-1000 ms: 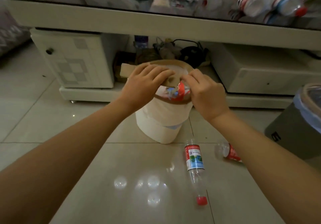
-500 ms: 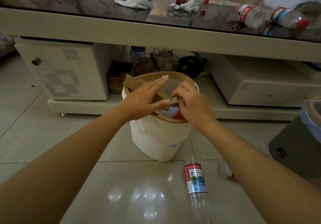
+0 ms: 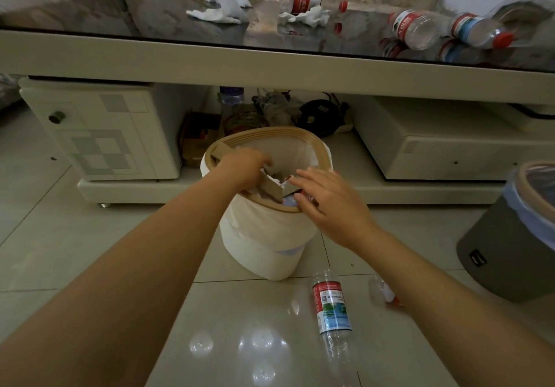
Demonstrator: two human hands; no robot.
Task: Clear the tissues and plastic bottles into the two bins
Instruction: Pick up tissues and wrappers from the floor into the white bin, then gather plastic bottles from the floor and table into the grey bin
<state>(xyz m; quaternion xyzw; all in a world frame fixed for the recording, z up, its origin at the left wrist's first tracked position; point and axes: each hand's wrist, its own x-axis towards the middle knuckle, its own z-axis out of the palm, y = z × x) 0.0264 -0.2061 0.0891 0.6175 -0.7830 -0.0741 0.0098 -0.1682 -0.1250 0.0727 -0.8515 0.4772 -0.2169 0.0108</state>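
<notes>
A white bin (image 3: 264,236) with a tan rim stands on the floor in front of me. My left hand (image 3: 244,167) reaches into its mouth on a brown flap (image 3: 270,186); its fingers bend down and their tips are hidden. My right hand (image 3: 327,200) hovers over the near rim, fingers spread and holding nothing. Bits of plastic bottle show inside under it. On the glass table lie two crumpled tissues (image 3: 222,9) (image 3: 309,17) and three bottles (image 3: 295,0) (image 3: 411,29) (image 3: 480,32). One clear bottle (image 3: 332,311) lies on the floor, and another (image 3: 381,292) lies partly behind my right arm.
A grey bin (image 3: 510,242) with a bluish liner stands at the right edge. Under the table top are a white drawer unit (image 3: 99,134) at the left, a white box (image 3: 444,152) at the right, and cables and clutter between them.
My left hand has pushed deeper into the white bin on the flap. My right hand has let go of the bottle and lifted back over the rim with fingers spread.
</notes>
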